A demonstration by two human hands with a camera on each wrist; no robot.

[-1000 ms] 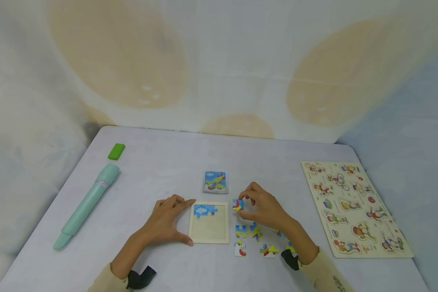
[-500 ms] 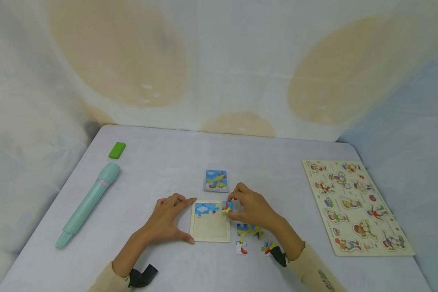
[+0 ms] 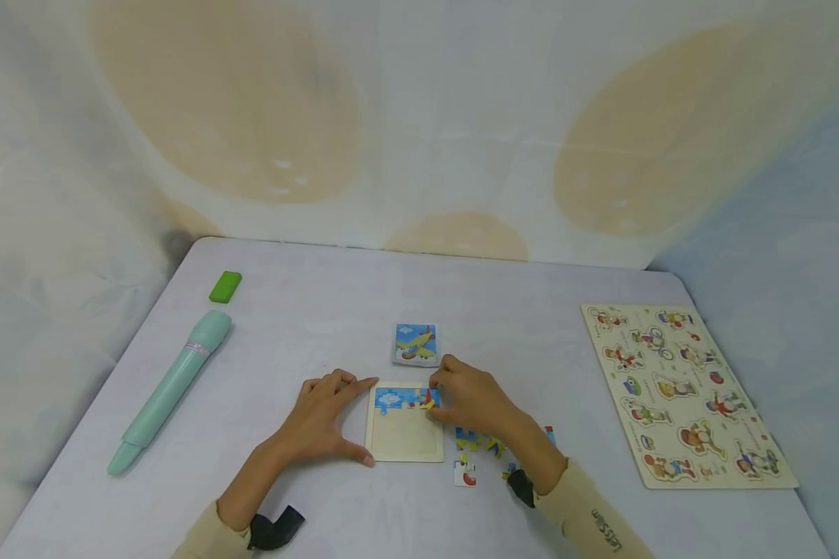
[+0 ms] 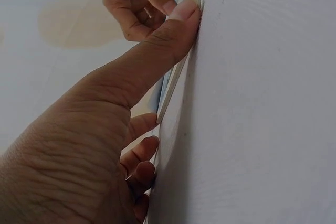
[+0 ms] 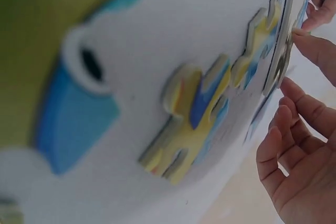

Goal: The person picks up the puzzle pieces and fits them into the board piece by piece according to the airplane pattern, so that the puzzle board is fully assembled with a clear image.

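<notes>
Puzzle piece (image 3: 429, 399), probably light and stiff, sits at the wooden tray (image 3: 405, 436)'s far right corner; right hand (image 3: 471, 396) fingers pinch its edges, sensibly; left hand (image 3: 316, 423), thumb and forefinger spread, touches the tray.

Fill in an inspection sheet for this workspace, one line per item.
Surface: pale lilac-white tabletop, flat, far corners rounded.
Job's things: square pale-wood tray, blue jigsaw pieces along its far side; loose multicoloured jigsaw pieces to its right, some partly hidden; square yellow-aeroplane picture beyond.
Clutter: mint-green tapered tube and bright-green rectangular block, left; beige rectangular board of cartoon figures, right.
Grips: left hand spans the tray's left edge, thumb and forefinger spread; right hand pinches a blue, red and yellow jigsaw piece at the tray's far right corner; whether it is seated, unclear.
Cables: nothing seen.
Surroundings: white backdrop with large tan patches.
</notes>
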